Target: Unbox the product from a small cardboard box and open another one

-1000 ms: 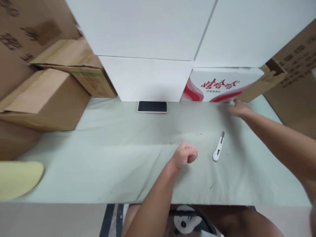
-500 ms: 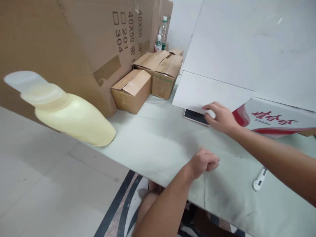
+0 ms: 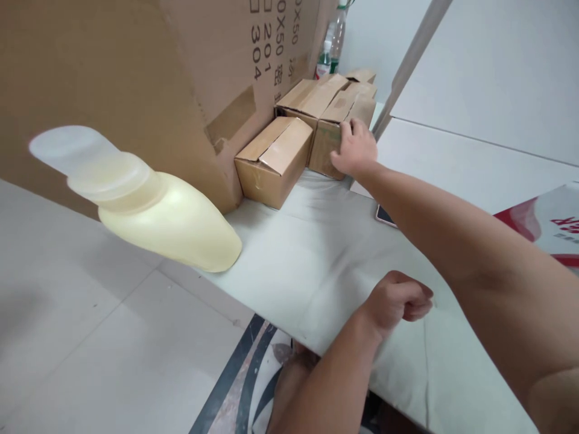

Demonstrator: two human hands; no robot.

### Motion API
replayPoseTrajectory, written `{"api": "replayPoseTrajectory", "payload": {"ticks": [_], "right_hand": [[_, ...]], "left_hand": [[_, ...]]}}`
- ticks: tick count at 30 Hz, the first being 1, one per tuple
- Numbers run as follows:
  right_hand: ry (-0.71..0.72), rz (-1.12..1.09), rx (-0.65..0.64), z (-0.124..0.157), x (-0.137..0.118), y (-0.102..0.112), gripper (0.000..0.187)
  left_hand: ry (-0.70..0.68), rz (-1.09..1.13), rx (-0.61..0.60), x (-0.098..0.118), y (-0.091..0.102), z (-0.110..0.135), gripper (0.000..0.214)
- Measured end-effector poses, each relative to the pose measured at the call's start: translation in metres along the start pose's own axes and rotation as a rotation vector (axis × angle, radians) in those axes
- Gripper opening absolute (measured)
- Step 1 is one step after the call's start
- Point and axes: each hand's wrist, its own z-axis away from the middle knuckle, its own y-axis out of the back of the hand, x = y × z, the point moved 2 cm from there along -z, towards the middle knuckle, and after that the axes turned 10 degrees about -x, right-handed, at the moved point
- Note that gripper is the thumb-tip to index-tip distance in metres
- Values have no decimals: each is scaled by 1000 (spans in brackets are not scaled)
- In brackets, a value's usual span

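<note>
My right hand [image 3: 357,147] is stretched far forward, at the right front corner of a small cardboard box [image 3: 325,150] in the back row. Its fingers are bent and apart, and I cannot tell whether they touch the cardboard. Closer to me, my left hand [image 3: 400,301] rests on the pale green tablecloth [image 3: 289,289], curled into a fist with nothing showing in it. A phone [image 3: 384,216] lies partly hidden under my right forearm. One more small cardboard box [image 3: 274,166] with folded flaps stands left of my right hand.
On the left, a pale yellow bottle [image 3: 176,223] with a translucent cap stands near the table edge. A big printed carton [image 3: 190,72] rises behind it. Plastic bottles [image 3: 332,48] stand at the back. White panels [image 3: 452,144] and a red-and-white box [image 3: 543,223] are at the right.
My right hand has moved from above the phone, forward and left to the back box. My left hand stays in a fist on the cloth. The view has swung right to left, so things appear further right.
</note>
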Motion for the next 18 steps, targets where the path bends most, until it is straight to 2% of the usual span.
{"api": "replayPoseTrajectory", "payload": {"ticks": [4,8,12,15,18], "right_hand": [[-44,49,-3,-5,1,3,68],[-123,102,-74,-20,0,15,56],[-152,58,-65,-20,-7,28,46],[-32,96,-91,9,-16,31,37],[108,113,-105,64,-19,37,57]], "left_hand": [[-17,31,-2,2,3,0,41],[-14,42,-20,2,4,1,42],[-52,-47,8,0,5,1,43],[-107,-244,149,-2,7,0,37],[-197,-468,402,-2,11,0,36]]}}
